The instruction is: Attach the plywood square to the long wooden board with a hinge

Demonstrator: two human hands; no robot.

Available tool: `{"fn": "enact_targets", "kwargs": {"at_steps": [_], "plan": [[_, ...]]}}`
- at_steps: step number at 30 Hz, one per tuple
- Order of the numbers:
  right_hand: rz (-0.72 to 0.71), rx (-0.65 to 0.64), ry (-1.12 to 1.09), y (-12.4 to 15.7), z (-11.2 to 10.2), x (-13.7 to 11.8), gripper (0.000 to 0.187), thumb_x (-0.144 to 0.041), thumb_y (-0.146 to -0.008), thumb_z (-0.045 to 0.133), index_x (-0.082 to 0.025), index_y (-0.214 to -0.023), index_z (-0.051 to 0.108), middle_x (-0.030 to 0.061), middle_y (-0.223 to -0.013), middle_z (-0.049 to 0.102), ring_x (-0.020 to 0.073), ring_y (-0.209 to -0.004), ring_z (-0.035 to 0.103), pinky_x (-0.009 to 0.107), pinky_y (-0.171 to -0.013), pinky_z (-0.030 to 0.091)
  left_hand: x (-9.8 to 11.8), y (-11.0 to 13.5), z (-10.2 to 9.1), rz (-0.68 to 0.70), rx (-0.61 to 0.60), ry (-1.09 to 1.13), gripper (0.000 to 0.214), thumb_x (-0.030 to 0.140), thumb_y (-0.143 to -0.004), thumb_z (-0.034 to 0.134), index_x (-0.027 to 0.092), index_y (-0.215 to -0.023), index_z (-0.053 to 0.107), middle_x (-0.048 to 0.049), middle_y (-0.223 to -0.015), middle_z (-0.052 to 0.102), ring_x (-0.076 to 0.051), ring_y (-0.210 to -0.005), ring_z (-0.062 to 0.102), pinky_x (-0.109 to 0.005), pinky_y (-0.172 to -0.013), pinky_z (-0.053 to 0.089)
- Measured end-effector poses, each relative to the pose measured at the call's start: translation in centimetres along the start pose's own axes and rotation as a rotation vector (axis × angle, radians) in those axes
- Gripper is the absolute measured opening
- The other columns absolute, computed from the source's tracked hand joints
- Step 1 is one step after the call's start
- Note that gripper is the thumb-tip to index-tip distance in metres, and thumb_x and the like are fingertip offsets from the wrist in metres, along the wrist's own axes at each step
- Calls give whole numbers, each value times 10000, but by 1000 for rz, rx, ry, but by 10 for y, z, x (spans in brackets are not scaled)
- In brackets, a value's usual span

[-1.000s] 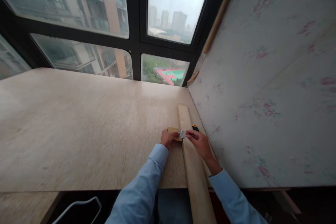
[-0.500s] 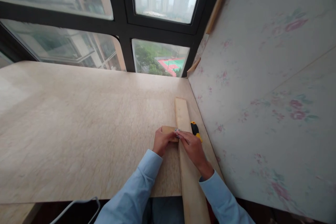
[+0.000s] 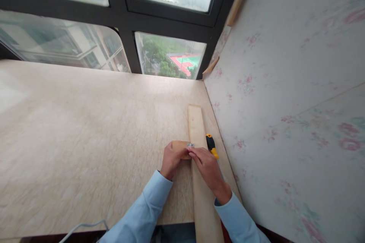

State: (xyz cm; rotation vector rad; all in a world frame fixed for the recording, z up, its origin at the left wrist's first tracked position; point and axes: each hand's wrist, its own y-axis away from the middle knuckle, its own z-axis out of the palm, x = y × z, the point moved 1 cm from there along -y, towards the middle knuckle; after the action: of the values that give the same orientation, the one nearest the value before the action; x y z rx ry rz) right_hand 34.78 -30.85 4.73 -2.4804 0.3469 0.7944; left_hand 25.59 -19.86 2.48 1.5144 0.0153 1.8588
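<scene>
A long wooden board (image 3: 196,125) lies on the stone-patterned surface and runs past its near edge. Against its left side is a short wooden block (image 3: 179,145), with my left hand (image 3: 172,158) closed around its near-left part. At the seam of the two sits a small metal fitting (image 3: 190,144) that looks like a hinge. My right hand (image 3: 207,165) rests over the board, thumb and fingertips pinched together at the fitting's near side beside my left fingertips. Whatever is between those right fingertips is hidden. Right of the board lies a screwdriver with a black and yellow handle (image 3: 211,144).
A wall with flowered paper (image 3: 256,121) rises close on the right. Dark-framed windows (image 3: 171,24) stand behind the stone-patterned surface (image 3: 99,140). A pale cable (image 3: 82,226) loops at the near left edge.
The view has shifted slightly. Both hands have drawn a little nearer to me from the metal fitting, which now shows more clearly beyond the fingertips. The board and block stay together.
</scene>
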Motion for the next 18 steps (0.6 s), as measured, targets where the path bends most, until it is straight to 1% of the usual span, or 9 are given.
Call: {"fn": "enact_targets", "kwargs": {"at_steps": [3, 6, 8, 10, 12, 15, 18], "plan": [[26, 2, 67, 0, 0, 1, 200, -264, -952, 575, -205, -1056, 735, 75, -939, 770, 230, -858, 710, 379, -786, 570, 1, 0, 0, 1, -13, 4, 382, 207, -544, 843, 101, -869, 671, -65, -795, 733, -182, -688, 676, -261, -613, 542], [40, -13, 110, -1, 0, 1, 174, -288, -945, 588, -206, -937, 741, 63, -854, 758, 227, -795, 689, 370, -751, 546, 2, 0, -1, 4, -6, 5, 372, 197, -541, 834, 101, -862, 670, -60, -784, 729, -178, -676, 670, -260, -610, 536], [52, -20, 118, -1, 0, -1, 169, -293, -941, 595, -210, -899, 735, 60, -833, 749, 226, -785, 678, 365, -745, 536, 2, 0, -1, 5, -2, 4, 367, 190, -539, 827, 103, -858, 669, -56, -777, 726, -177, -673, 668, -260, -608, 533], [71, -32, 105, -2, 0, -2, 151, -296, -935, 604, -213, -929, 730, 62, -863, 749, 230, -821, 677, 370, -770, 533, 2, -1, -1, 3, -2, 3, 361, 183, -536, 820, 103, -853, 666, -57, -773, 724, -179, -675, 667, -261, -603, 532], [105, -49, 63, -1, -1, -4, 147, -289, -927, 619, -220, -1007, 720, 65, -930, 750, 235, -887, 677, 381, -816, 535, 1, -2, -1, -5, -9, 8, 361, 183, -532, 817, 101, -845, 658, -60, -763, 720, -182, -665, 665, -264, -590, 531], [159, -72, -34, 4, -2, -4, 224, -250, -926, 612, -233, -1137, 684, 68, -1032, 736, 230, -973, 668, 391, -881, 535, 0, -2, 0, -15, -28, 45, 373, 186, -525, 818, 99, -846, 649, -63, -759, 719, -180, -651, 665, -269, -588, 535], [199, -74, -102, 11, -5, -4, 274, -224, -927, 588, -237, -1193, 654, 70, -1073, 719, 220, -985, 667, 396, -900, 539, 1, -2, 0, -12, -33, 66, 371, 170, -520, 807, 100, -847, 649, -59, -759, 720, -177, -651, 666, -270, -597, 538]]}}
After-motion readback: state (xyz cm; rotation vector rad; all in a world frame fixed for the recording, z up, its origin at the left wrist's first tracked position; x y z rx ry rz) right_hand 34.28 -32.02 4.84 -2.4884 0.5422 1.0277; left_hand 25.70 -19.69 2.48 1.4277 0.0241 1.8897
